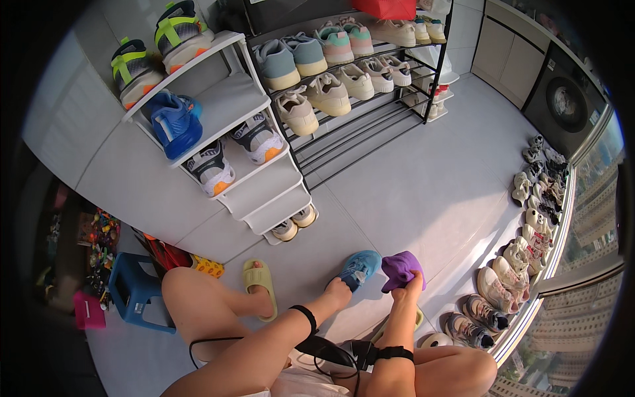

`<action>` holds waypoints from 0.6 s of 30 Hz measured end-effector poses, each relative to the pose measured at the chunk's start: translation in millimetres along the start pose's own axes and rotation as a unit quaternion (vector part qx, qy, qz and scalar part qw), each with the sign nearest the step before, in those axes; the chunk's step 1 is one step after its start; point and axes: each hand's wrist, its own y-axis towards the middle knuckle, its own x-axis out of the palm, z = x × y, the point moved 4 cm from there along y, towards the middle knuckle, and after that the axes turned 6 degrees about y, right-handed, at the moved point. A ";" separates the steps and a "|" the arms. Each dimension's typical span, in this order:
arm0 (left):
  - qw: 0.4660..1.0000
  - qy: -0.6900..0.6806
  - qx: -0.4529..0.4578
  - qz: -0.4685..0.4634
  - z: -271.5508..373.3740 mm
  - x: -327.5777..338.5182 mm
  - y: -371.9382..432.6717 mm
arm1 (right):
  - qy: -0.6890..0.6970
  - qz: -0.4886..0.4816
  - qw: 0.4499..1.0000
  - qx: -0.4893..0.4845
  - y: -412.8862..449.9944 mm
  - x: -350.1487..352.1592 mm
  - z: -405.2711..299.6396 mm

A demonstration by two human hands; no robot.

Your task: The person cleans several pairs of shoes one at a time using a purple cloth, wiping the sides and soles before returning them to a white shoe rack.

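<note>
My left hand (pixel 339 293) grips a blue sneaker (pixel 359 269) at its heel end, with the toe pointing up and to the right. Part of that hand is hidden by the shoe's opening. Bunched in my right hand (pixel 411 286) is a purple cloth (pixel 400 267), just right of the sneaker's toe. Both are above the grey tiled floor (pixel 392 213), between my knees. A matching-coloured blue shoe (pixel 174 124) sits on the second level of the white plastic shoe rack (pixel 230 97).
A black metal shoe rack (pixel 342 149) with several sneakers stands ahead. Many shoes (pixel 501 283) line the window at right. A blue plastic stool (pixel 134 290) is at left. My foot wears a light green slide (pixel 265 288). A front-loading washing machine (pixel 565 101) stands far right.
</note>
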 end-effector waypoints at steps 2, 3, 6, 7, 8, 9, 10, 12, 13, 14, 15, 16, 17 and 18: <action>0.994 -0.049 -0.085 -0.044 -24.2 15.5 -10.9 | -0.003 -0.023 1.000 0.010 0.7 4.2 8.7; 0.987 -0.073 -0.127 -0.065 -35.6 24.5 -16.5 | -0.004 -0.023 1.000 0.013 -0.1 6.7 14.1; 0.910 -0.329 -0.218 -0.127 -60.8 47.7 -16.5 | -0.024 -0.009 0.999 0.037 -1.4 7.2 22.9; 0.799 -0.512 -0.244 -0.197 -61.3 53.2 -16.2 | -0.038 -0.008 0.998 0.040 -1.9 6.9 26.2; 0.735 -0.578 -0.301 -0.186 -62.9 54.0 -16.5 | -0.051 -0.006 0.998 0.043 -2.7 6.2 28.1; 0.737 -0.577 -0.298 -0.187 -58.5 52.7 -10.6 | -0.050 -0.004 0.998 0.039 -1.8 4.7 28.4; 0.603 -0.694 -0.383 -0.089 -54.4 50.3 -6.0 | -0.055 -0.006 0.998 0.039 -1.0 2.5 28.5; 0.440 -0.777 -0.451 0.015 -49.7 62.8 -3.0 | -0.061 -0.010 0.997 0.039 -2.2 2.3 33.6; 0.316 -0.827 -0.451 0.112 -54.5 85.5 0.1 | -0.104 -0.003 0.994 0.026 -7.7 5.9 42.0; 0.184 -0.855 -0.439 0.208 -58.2 107.9 -0.2 | -0.149 0.002 0.989 0.012 -14.4 9.2 51.0; 0.194 -0.863 -0.426 0.192 -56.4 91.7 11.7 | -0.141 0.014 0.990 -0.008 -14.6 7.5 38.3; 0.174 -0.894 -0.374 0.176 -62.5 76.3 4.7 | -0.217 0.009 0.973 -0.078 -24.2 14.7 35.7; 0.154 -0.920 -0.321 0.162 -69.0 56.0 -5.7 | -0.291 0.002 0.946 -0.144 -34.9 24.1 34.0; 0.181 -0.931 -0.267 0.173 -73.3 23.7 -15.6 | -0.324 -0.016 0.923 -0.205 -40.9 31.1 28.7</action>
